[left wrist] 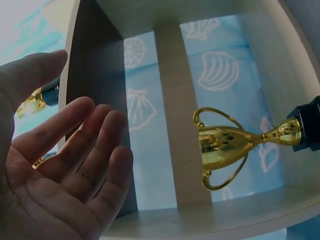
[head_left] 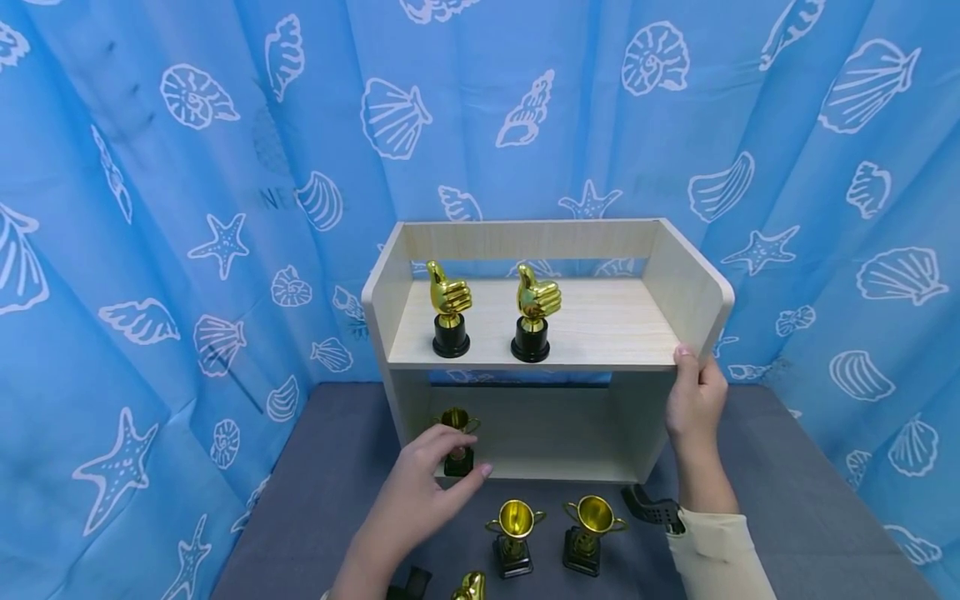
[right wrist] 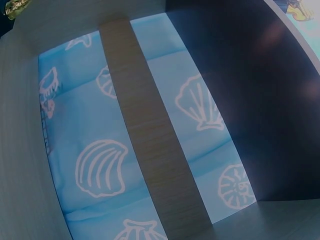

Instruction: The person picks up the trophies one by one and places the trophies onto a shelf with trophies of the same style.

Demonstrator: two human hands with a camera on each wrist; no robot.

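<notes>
A two-tier wooden shelf (head_left: 592,321) stands on the table. Its right side panel is gripped by my right hand (head_left: 693,408), the thumb on the front edge near the middle board. A gold trophy cup (head_left: 453,418) with a black base stands at the left of the lower compartment. In front of it is my left hand (head_left: 420,483), fingers spread and relaxed, partly covering it in the head view. The left wrist view shows the palm with nothing in it, apart from the cup (left wrist: 222,147). My right hand is outside the right wrist view, which looks into the shelf.
On the upper board stand two gold thumbs-up trophies (head_left: 451,310) on black bases. Two more gold cups (head_left: 516,533) are on the grey table (head_left: 315,483) before the shelf. Another gold thumb trophy (head_left: 470,586) shows at the bottom edge. A blue shell-print curtain (head_left: 480,108) hangs behind.
</notes>
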